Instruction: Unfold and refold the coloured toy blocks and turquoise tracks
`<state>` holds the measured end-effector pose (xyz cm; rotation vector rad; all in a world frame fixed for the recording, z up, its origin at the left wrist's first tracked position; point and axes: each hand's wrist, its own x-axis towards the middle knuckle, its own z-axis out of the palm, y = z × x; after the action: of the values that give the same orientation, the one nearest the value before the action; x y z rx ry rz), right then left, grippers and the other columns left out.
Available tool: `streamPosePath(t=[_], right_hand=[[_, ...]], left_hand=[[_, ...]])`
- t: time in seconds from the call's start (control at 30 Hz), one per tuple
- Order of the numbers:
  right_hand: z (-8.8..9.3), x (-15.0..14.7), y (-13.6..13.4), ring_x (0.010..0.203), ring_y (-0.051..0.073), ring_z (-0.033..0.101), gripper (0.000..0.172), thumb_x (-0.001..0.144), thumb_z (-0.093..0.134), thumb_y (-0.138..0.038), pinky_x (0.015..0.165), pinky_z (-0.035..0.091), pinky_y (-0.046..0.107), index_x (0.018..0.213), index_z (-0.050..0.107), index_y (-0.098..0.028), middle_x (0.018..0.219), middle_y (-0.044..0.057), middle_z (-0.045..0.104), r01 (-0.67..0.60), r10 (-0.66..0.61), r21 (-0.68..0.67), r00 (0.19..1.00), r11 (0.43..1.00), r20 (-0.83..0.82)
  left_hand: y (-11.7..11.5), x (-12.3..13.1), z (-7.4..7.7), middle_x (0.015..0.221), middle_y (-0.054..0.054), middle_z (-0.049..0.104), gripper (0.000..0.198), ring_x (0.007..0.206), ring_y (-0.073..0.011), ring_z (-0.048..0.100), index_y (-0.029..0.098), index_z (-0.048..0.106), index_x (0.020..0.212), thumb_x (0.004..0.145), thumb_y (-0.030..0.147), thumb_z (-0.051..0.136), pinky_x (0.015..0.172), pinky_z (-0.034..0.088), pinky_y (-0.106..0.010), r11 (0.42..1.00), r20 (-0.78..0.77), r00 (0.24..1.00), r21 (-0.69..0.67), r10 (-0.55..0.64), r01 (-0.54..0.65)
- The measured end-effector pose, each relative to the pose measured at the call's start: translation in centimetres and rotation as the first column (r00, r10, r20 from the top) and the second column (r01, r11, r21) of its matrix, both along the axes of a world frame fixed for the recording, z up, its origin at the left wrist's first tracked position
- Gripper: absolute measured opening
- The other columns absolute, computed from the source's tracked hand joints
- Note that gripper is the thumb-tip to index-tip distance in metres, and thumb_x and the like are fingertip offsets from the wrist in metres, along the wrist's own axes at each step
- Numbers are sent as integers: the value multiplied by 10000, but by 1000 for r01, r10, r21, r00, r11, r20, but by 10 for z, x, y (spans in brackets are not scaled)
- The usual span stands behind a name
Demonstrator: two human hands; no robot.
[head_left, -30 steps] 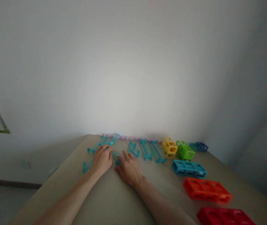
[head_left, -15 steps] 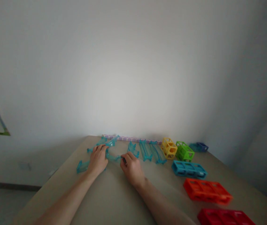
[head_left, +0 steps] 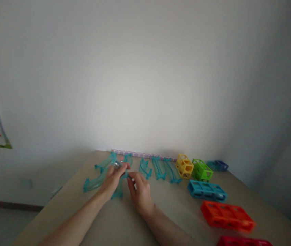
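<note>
Near the middle of the table, both hands meet at a translucent teal track piece point(head_left: 125, 175). My left hand point(head_left: 112, 179) is closed around its left part, and a shiny clear section shows above the fingers. My right hand point(head_left: 140, 193) pinches its right end between thumb and fingers; the fingertips hide much of it. Under and beside my left hand lie more teal track pieces, one curved point(head_left: 92, 184) to its left and another point(head_left: 117, 192) below the fingers. Behind them is a further teal piece point(head_left: 106, 163).
Several teal track pieces point(head_left: 158, 168) lie behind my right hand. To the right stand block frames: yellow point(head_left: 185, 166), green point(head_left: 202, 169), blue point(head_left: 207, 190), orange point(head_left: 227, 216) and red point(head_left: 242, 241). A purple patterned strip point(head_left: 142, 154) runs along the wall.
My left hand has moved right and turned, lifting the teal piece it grips. My right hand has shifted slightly left and down, bringing the hands closer. The view has tilted a little.
</note>
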<state>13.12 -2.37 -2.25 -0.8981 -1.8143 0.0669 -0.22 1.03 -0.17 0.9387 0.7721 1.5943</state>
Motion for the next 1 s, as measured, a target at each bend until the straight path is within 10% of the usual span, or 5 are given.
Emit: streamPosePath(t=[0.1, 0.33, 0.53, 1.0], right_hand=[[1, -8, 1, 1013, 164, 614, 270, 942, 383, -198, 870, 485, 269, 1112, 593, -207, 1056, 85, 653, -82, 83, -36, 996, 996, 36], [-9, -40, 60, 1029, 239, 613, 363, 823, 453, -82, 834, 495, 338, 1151, 596, -140, 1220, 180, 570, 371, -327, -231, 922, 899, 208], [-8, -52, 81, 1041, 301, 586, 266, 723, 578, -155, 834, 481, 378, 967, 684, -157, 1178, 166, 610, 376, -298, -249, 906, 893, 299], [-13, -38, 83, 1155, 377, 449, 521, 716, 631, -396, 919, 359, 521, 1205, 578, -223, 1381, 97, 477, 382, -212, -341, 871, 859, 443]], left_hand=[[5, 0, 2, 619, 47, 567, 288, 571, -120, 552, 207, 625, 949, 690, 303, 707, 602, 435, -249, 992, 90, 988, -17, 126, -125], [6, -14, 13, 541, 71, 479, 267, 446, -75, 448, 153, 622, 907, 660, 235, 684, 547, 447, -257, 997, 326, 945, -73, 30, -7], [3, -11, 5, 519, 73, 478, 268, 436, -70, 441, 151, 610, 880, 651, 260, 697, 530, 432, -245, 994, 297, 954, -110, 28, 5], [16, -6, -15, 448, 93, 439, 261, 376, -79, 431, 176, 487, 665, 588, 304, 701, 434, 384, -219, 977, 110, 983, -170, 145, -126]])
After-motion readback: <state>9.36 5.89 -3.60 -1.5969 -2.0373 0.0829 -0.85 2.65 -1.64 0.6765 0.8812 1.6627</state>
